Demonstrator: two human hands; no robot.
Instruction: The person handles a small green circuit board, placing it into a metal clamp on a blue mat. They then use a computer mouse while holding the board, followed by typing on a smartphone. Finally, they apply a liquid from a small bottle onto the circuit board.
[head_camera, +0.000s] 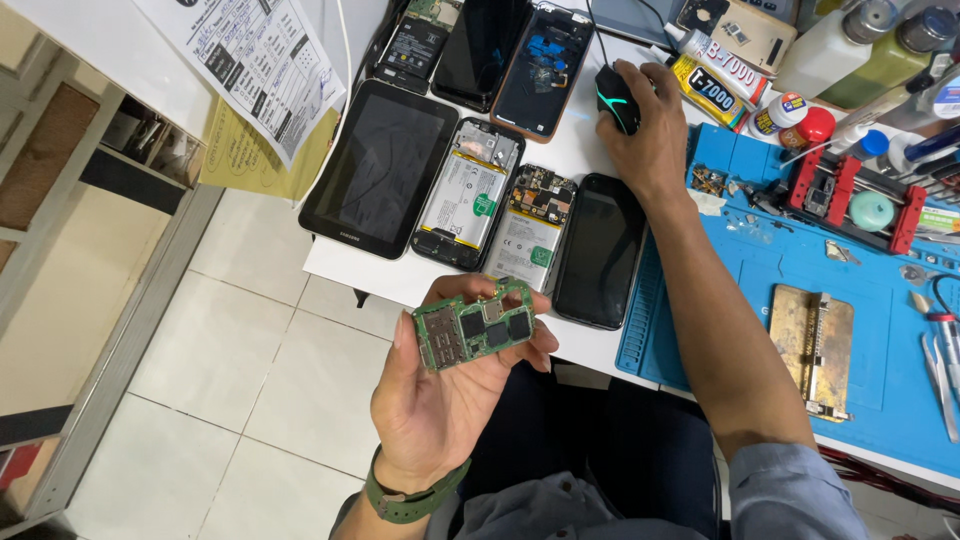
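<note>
A blue work mat (800, 270) carries a brass holder (812, 350) and a red clamp (850, 195). Behind it stand a white bottle (835, 45) and a yellow-green one (880, 62), contents unclear. The right hand (645, 125) cups a black mouse (617, 97). The left hand (440, 390), half closed, holds a green circuit board (475, 328) above the lap.

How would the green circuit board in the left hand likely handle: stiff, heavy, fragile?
The circuit board probably stays stiff: it spans the left hand's fingers flat, without sagging. Likely light, being thin and held by its edges. Its exposed chips suggest it is fragile, best gripped by the rim.
</note>
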